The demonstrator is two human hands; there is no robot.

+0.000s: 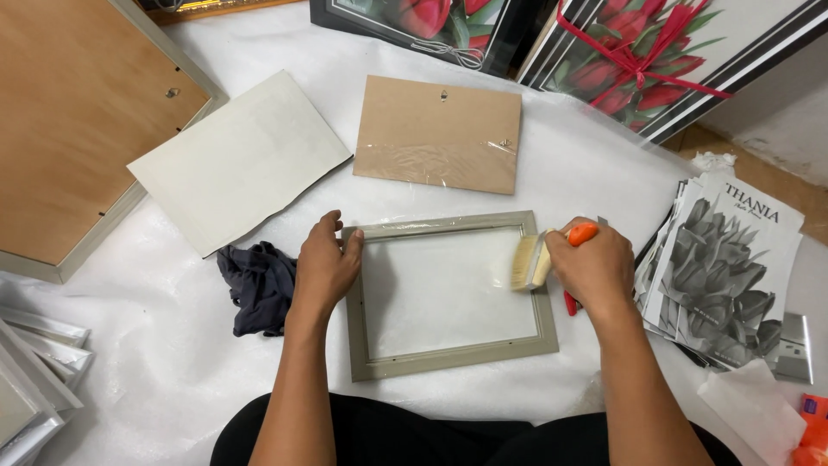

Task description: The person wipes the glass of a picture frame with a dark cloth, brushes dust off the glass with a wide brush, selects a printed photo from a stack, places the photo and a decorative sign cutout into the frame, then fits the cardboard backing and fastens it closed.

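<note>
One grey picture frame [448,293] flat on white sheet [172,345], glass inside. Left hand [326,263] pressing frame's left edge, fingers flat. Right hand [595,263] gripping orange-handled brush [539,257] at right edge. Dark cloth [257,285] left of frame; brown backing board [438,134] above; open room below.

Beyond my left hand I see a dark rag [257,285], a white board [237,160] and a brown backing panel [438,134]; beside my right, flower prints [729,267].

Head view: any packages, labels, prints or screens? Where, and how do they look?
Stack of printed sheets: right of right hand, grey flower picture on white.
Wrapped framed print: top right, red tulips, red ribbon.
Second tulip print: top centre, black frame.
No screens.
</note>
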